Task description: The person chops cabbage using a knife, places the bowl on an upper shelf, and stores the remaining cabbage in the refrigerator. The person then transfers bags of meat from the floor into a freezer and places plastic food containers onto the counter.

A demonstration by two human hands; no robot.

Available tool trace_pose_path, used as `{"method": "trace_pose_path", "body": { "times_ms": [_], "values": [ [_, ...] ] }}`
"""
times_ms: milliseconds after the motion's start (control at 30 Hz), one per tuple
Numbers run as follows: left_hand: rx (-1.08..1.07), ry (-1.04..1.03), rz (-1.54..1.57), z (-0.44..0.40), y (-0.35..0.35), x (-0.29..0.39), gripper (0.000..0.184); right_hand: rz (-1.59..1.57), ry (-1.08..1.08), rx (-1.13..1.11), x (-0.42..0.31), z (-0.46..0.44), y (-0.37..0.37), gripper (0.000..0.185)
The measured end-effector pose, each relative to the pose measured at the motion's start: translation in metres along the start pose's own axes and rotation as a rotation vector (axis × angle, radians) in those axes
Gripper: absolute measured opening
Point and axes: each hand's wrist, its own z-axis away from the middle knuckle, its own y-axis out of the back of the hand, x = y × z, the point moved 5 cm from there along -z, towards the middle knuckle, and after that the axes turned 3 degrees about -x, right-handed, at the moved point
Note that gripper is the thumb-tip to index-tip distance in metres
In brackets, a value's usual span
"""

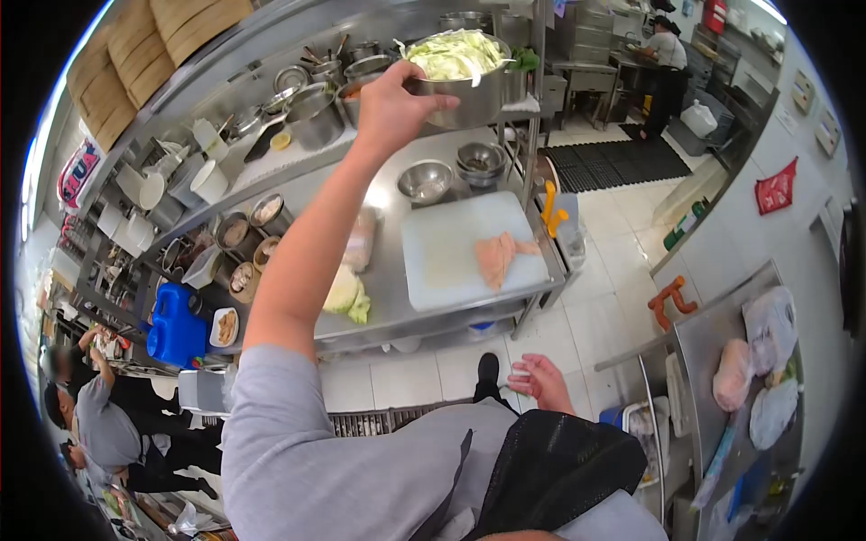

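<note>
My left hand (pixel 397 106) reaches up to the shelf and grips the rim of a metal pot (pixel 474 99) heaped with shredded cabbage (pixel 454 56). My right hand (pixel 541 382) hangs low by my body, its fingers loosely bent and apart, with nothing visible in it. Below the pot, a white cutting board (pixel 451 270) lies on the steel table with a piece of raw, pale pink meat (pixel 496 260) on its right part. Left of the board sit a cut cabbage (pixel 343 294) and a clear bag of pinkish food (pixel 361 240).
Metal bowls (pixel 425 182) stand behind the board. Pots (pixel 314 117) and containers crowd the shelf. A blue jug (pixel 177 326) is at left. A steel side table (pixel 704 361) with bagged food stands at right. Other people (pixel 108 415) work at far left and back right.
</note>
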Motion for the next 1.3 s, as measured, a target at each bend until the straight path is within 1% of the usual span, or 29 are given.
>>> {"method": "trace_pose_path", "body": {
  "times_ms": [33, 67, 100, 133, 167, 200, 233, 267, 333, 400, 433, 467, 533, 567, 600, 667, 700, 733, 800, 867, 967, 1067, 1133, 1167, 1200, 1267, 1300],
  "values": [
    [0.016, 0.004, -0.086, -0.023, -0.004, 0.000, 0.045, -0.006, 0.004, -0.017, -0.002, -0.018, 0.011, 0.032],
    [0.012, -0.007, -0.100, -0.044, -0.011, -0.001, 0.045, 0.024, -0.063, 0.014, 0.000, -0.033, 0.022, 0.035],
    [0.011, 0.029, -0.054, -0.061, -0.017, -0.007, 0.047, 0.048, -0.136, 0.050, 0.007, -0.046, 0.032, 0.038],
    [0.012, 0.066, -0.005, -0.077, -0.025, -0.014, 0.048, 0.034, -0.136, 0.048, 0.009, -0.059, 0.040, 0.038],
    [0.066, 0.022, -0.082, -0.095, -0.030, -0.021, 0.049, 0.068, -0.171, 0.081, 0.010, -0.076, 0.051, 0.034],
    [0.071, 0.019, -0.087, -0.113, -0.039, -0.029, 0.049, 0.108, -0.208, 0.113, 0.009, -0.092, 0.063, 0.030],
    [0.092, 0.043, -0.162, -0.127, -0.044, -0.034, 0.050, 0.095, -0.243, 0.109, 0.006, -0.106, 0.070, 0.028],
    [0.115, 0.069, -0.238, -0.141, -0.047, -0.039, 0.052, 0.103, -0.245, 0.099, 0.002, -0.120, 0.077, 0.028],
    [0.114, 0.058, -0.278, -0.172, -0.059, -0.049, 0.051, 0.169, -0.236, 0.081, -0.016, -0.143, 0.086, 0.025],
    [-0.008, 0.209, 0.047, -0.200, -0.079, -0.067, 0.051, 0.187, -0.253, 0.076, -0.034, -0.165, 0.093, 0.024],
    [-0.020, 0.258, 0.117, -0.215, -0.088, -0.080, 0.053, 0.195, -0.260, 0.083, -0.043, -0.175, 0.095, 0.023],
    [-0.013, 0.262, 0.107, -0.231, -0.098, -0.097, 0.053, 0.197, -0.265, 0.071, -0.050, -0.185, 0.098, 0.023],
    [-0.005, 0.040, -0.098, -0.261, -0.116, -0.110, 0.053, 0.258, -0.254, 0.131, -0.063, -0.203, 0.109, 0.024],
    [-0.055, 0.006, -0.046, -0.264, -0.125, -0.104, 0.056, 0.252, -0.253, 0.123, -0.065, -0.211, 0.114, 0.024],
    [-0.060, 0.000, -0.053, -0.269, -0.133, -0.108, 0.056, 0.207, -0.245, 0.146, -0.068, -0.216, 0.119, 0.026],
    [-0.001, -0.069, -0.145, -0.277, -0.148, -0.120, 0.055, 0.158, -0.231, 0.172, -0.072, -0.224, 0.131, 0.029],
    [-0.019, -0.004, -0.264, -0.274, -0.152, -0.112, 0.053, 0.132, -0.240, 0.168, -0.072, -0.226, 0.136, 0.029],
    [-0.019, -0.009, -0.265, -0.271, -0.154, -0.106, 0.053, 0.107, -0.250, 0.163, -0.072, -0.228, 0.142, 0.029],
    [-0.156, 0.134, -0.312, -0.266, -0.157, -0.110, 0.053, 0.084, -0.235, 0.157, -0.071, -0.223, 0.151, 0.029],
    [-0.167, 0.104, -0.305, -0.267, -0.159, -0.129, 0.053, 0.059, -0.223, 0.152, -0.068, -0.221, 0.157, 0.029],
    [-0.215, 0.133, -0.323, -0.262, -0.162, -0.135, 0.052, 0.106, -0.240, 0.201, -0.064, -0.222, 0.168, 0.030],
    [-0.274, 0.094, -0.377, -0.265, -0.164, -0.134, 0.049, 0.107, -0.245, 0.223, -0.063, -0.216, 0.171, 0.030],
    [-0.461, 0.272, -0.210, -0.266, -0.160, -0.135, 0.047, 0.111, -0.248, 0.286, -0.070, -0.213, 0.167, 0.029],
    [-0.565, 0.229, -0.086, -0.267, -0.158, -0.135, 0.039, 0.119, -0.255, 0.295, -0.071, -0.212, 0.164, 0.029],
    [-0.563, 0.241, -0.073, -0.272, -0.153, -0.140, 0.039, 0.112, -0.242, 0.318, -0.071, -0.211, 0.163, 0.027],
    [-0.754, -0.036, -0.083, -0.269, -0.147, -0.135, 0.029, 0.123, -0.247, 0.347, -0.068, -0.211, 0.167, 0.024],
    [-0.735, 0.097, -0.281, -0.254, -0.134, -0.105, 0.025, 0.135, -0.218, 0.355, -0.064, -0.212, 0.171, 0.024]
  ]
}}
